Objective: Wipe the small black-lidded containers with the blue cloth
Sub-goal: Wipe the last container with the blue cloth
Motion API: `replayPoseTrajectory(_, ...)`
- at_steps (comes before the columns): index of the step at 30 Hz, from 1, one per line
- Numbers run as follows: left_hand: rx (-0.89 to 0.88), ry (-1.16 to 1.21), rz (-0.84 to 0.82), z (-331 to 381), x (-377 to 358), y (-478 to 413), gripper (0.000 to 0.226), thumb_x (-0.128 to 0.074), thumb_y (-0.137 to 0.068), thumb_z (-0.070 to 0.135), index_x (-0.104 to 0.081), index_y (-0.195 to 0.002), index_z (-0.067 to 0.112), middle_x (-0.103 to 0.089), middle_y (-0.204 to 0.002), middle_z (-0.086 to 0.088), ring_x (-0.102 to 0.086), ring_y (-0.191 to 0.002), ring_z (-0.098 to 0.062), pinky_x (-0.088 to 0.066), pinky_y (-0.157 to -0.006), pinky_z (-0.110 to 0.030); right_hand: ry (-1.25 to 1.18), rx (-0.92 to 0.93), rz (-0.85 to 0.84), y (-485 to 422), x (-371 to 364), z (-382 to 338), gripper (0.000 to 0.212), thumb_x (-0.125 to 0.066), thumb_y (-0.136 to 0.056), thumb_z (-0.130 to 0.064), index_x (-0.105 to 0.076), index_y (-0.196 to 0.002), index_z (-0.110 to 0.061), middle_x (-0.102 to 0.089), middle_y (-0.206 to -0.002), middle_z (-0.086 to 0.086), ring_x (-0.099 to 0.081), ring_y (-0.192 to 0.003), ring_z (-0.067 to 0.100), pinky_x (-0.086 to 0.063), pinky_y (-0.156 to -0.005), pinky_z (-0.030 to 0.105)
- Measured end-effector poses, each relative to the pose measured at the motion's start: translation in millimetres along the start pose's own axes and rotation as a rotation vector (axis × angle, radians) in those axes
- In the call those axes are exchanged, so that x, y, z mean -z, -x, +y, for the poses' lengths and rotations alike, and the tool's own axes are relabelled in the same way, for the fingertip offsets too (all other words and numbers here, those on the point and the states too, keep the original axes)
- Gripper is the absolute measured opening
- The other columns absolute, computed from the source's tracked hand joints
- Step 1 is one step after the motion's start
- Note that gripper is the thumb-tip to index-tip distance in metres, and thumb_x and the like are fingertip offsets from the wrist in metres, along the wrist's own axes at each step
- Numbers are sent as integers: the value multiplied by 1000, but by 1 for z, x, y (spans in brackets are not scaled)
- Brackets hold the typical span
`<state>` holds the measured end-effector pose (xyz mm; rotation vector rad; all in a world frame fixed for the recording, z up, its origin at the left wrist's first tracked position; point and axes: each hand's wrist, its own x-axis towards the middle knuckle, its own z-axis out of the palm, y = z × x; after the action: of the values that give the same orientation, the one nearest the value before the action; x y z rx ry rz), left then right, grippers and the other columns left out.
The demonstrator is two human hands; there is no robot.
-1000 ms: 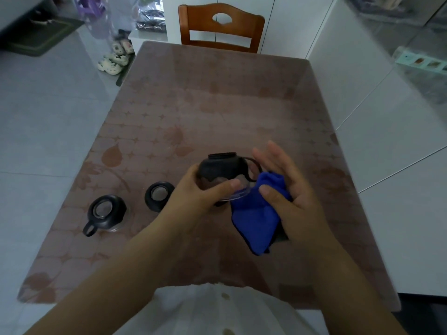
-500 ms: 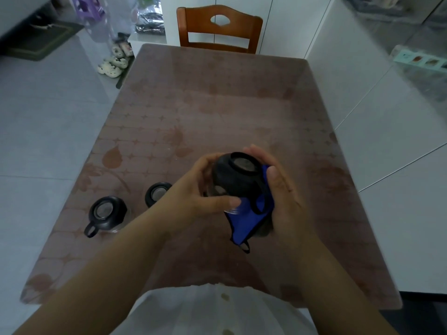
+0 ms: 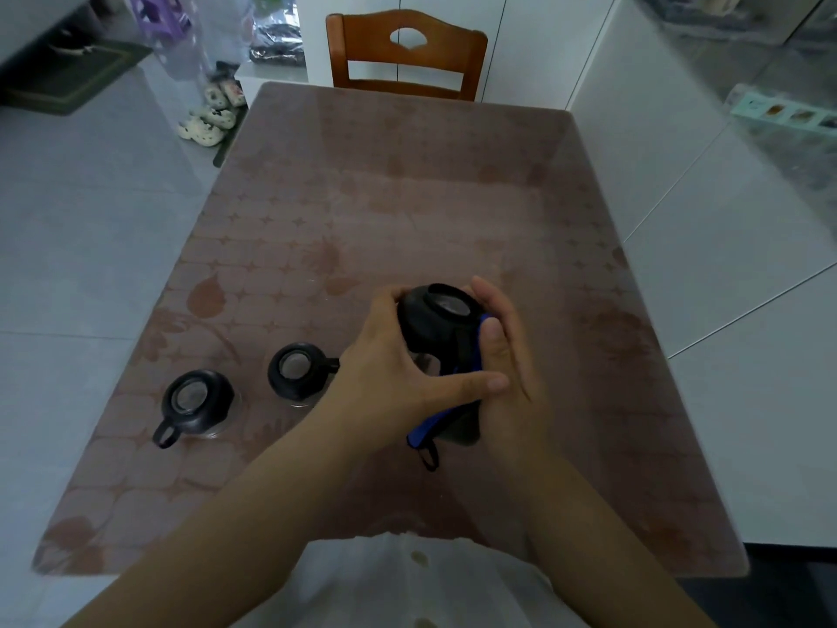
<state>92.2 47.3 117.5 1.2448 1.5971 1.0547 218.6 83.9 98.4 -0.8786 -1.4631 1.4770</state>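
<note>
Both hands are up over the near-middle of the tabletop (image 3: 407, 197), working on one small black-lidded container (image 3: 430, 324). The left hand (image 3: 389, 373) grips it from the left, fingers curled over the far edge of the lid and thumb stretched across the front toward the other hand. The right hand (image 3: 507, 369) cups it from the right with the blue cloth (image 3: 435, 421) sandwiched between palm and container, so that hand is clamped on the cloth. You only see a strip of blue beside the thumb and a fold hanging out below, with a small dark loop dangling off it. The container is held off the surface and tilted, its round lid window facing up and away. The body looks like clear glass under the black top, but it's mostly covered, so I can't say for sure.

Two more of the same containers stand on the tabletop to the left: the middle container (image 3: 299, 369), its handle pointing at the left wrist, and the far-left container (image 3: 199, 401), handle toward the near edge.

Wooden chair (image 3: 403, 52) at the far end, pale shoes (image 3: 208, 120) on the floor.
</note>
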Motion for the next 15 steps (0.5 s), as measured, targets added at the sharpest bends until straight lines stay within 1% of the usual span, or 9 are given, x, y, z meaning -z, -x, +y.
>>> replayPoseTrajectory(2, -23, 113, -30, -1, 3, -1, 79, -81, -52, 56, -40, -116, 33, -58, -112, 20, -59, -103, 6, -50, -81, -11, 9, 34, 28, -2, 1, 0, 32, -35, -94, -32, -48, -123, -34, -57, -123, -14, -58, -114, 6, -49, -89, 21)
replayPoseTrajectory(3, -47, 161, -56, -2, 5, -1, 76, -83, -55, 49, -42, -116, 31, -60, -109, 20, -59, -103, 7, -49, -80, -10, 19, 55, 48, -3, 3, 0, 31, -34, -94, -31, -48, -122, -34, -59, -119, -16, -59, -111, 5, -49, -87, 20)
replayPoseTrajectory(4, -74, 190, -84, -4, 7, -1, 74, -86, -60, 44, -43, -118, 28, -62, -108, 20, -59, -105, 6, -48, -81, -10, 34, 73, 63, -4, 4, -1, 30, -33, -95, -29, -49, -121, -33, -60, -112, -18, -60, -107, 3, -50, -84, 18)
replayPoseTrajectory(6, -118, 229, -136, -6, 9, 0, 71, -81, -64, 33, -42, -122, 23, -61, -112, 22, -59, -110, 1, -48, -86, -13, 55, 77, 80, -6, 6, -4, 27, -32, -99, -26, -49, -120, -29, -62, -100, -23, -62, -95, -1, -49, -77, 14)
replayPoseTrajectory(9, -162, 231, -213, -9, 13, 0, 68, -75, -68, 19, -39, -125, 23, -58, -117, 23, -56, -116, -2, -46, -91, -14, 79, 55, 113, -12, 15, -9, 28, -34, -100, -19, -46, -126, -23, -64, -95, -14, -63, -85, 2, -51, -73, 16)
replayPoseTrajectory(10, -175, 188, -226, -11, 14, -1, 70, -77, -68, 19, -38, -126, 24, -56, -119, 22, -55, -118, -2, -45, -92, -14, 92, 74, 134, -14, 19, -12, 30, -35, -100, -19, -44, -129, -21, -64, -100, -10, -62, -87, 5, -51, -75, 18)
replayPoseTrajectory(12, -202, 80, -236, -14, 15, -3, 77, -82, -69, 17, -37, -130, 23, -53, -122, 19, -53, -119, -2, -45, -96, -18, 109, 121, 109, -16, 25, -23, 36, -34, -99, -19, -36, -134, -23, -62, -113, -9, -60, -104, 2, -47, -89, 16)
replayPoseTrajectory(13, -208, 49, -237, -15, 15, -4, 78, -83, -69, 15, -37, -132, 21, -53, -123, 17, -54, -119, -4, -46, -97, -22, 141, 139, 28, -17, 27, -28, 38, -33, -98, -20, -30, -136, -27, -60, -121, -15, -55, -114, -2, -42, -96, 14)
replayPoseTrajectory(15, -210, 60, -249, -17, 14, -4, 78, -81, -69, 10, -38, -133, 18, -53, -127, 10, -55, -120, -11, -49, -98, -30, 279, 105, -239, -16, 24, -37, 44, -33, -96, -24, -23, -137, -37, -50, -130, -30, -41, -125, -11, -35, -105, 14)
